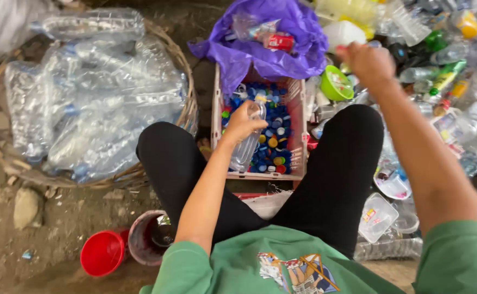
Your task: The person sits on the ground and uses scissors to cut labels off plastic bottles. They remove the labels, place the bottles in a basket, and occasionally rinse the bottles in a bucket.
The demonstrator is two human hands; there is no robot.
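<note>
My left hand (242, 123) grips a clear plastic bottle (246, 146) by its upper part, holding it over a pink crate (299, 117) filled with several blue, red and yellow bottle caps (275, 142). My right hand (369, 62) is raised to the right, above a heap of mixed plastic waste (445, 65); its fingers are curled and blurred, and I cannot tell whether they hold anything. My knees in black trousers frame the crate on both sides.
A wide woven basket (187, 117) on the left is piled with clear bottles (91, 98). A purple plastic bag (274, 49) lies behind the crate. A green bowl (336, 83), a red cup (102, 252) and a dark cup (149, 237) stand nearby.
</note>
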